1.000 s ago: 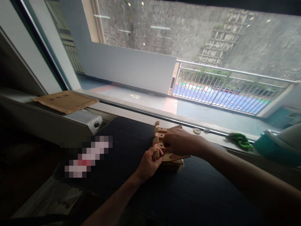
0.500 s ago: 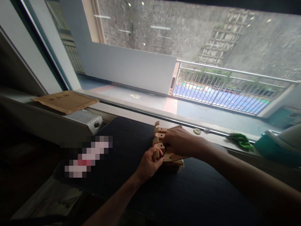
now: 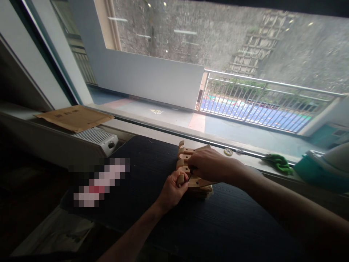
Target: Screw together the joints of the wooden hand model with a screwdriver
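A stack of light wooden pieces (image 3: 188,153) with round holes and rounded ends lies on a black table (image 3: 141,167) under a window. My left hand (image 3: 172,189) is closed round the near end of one wooden piece at the stack's front left. My right hand (image 3: 208,164) is curled over the top of the stack, fingers pinched on a small dark thing I cannot name, pressed against the wood just above my left hand.
A brown cardboard sheet (image 3: 73,117) lies on a white heater (image 3: 99,137) at the left. On the sill behind the table sit a tape roll (image 3: 228,151), a green cloth (image 3: 278,162) and a teal container (image 3: 321,171). A blurred patch (image 3: 99,180) lies on the table's left.
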`<action>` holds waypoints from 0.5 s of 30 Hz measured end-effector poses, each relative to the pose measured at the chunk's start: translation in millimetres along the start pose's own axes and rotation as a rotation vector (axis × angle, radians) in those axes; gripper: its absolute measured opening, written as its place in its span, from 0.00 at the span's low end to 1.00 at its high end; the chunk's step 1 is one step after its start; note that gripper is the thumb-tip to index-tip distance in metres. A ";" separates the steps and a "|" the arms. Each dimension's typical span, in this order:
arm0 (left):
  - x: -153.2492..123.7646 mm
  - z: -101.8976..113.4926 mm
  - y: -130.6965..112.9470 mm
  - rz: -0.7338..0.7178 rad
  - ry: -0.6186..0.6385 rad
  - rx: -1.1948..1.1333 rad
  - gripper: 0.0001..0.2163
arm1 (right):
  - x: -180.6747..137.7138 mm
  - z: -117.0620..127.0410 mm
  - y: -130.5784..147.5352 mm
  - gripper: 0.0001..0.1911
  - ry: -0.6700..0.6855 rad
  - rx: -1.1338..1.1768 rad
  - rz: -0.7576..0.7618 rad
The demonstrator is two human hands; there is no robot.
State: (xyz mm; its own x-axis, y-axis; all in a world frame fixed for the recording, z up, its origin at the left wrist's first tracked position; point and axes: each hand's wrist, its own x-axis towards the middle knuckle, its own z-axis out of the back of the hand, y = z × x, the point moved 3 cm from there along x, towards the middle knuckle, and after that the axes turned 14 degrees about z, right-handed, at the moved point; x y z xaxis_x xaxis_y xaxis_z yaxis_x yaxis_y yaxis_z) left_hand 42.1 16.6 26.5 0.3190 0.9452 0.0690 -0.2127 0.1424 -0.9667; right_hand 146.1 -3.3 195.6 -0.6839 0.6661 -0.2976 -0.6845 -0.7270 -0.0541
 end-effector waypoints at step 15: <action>-0.2 -1.1 1.1 -0.008 -0.013 -0.018 0.03 | 0.6 -1.0 -3.5 0.06 0.020 0.004 -0.016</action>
State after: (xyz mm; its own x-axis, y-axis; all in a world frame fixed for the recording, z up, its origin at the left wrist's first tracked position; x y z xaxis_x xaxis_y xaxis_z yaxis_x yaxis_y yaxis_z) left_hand 42.9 16.3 25.1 0.3083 0.9480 0.0796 -0.1938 0.1445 -0.9703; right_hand 148.3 -0.5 194.7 -0.6678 0.6741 -0.3157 -0.6962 -0.7157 -0.0555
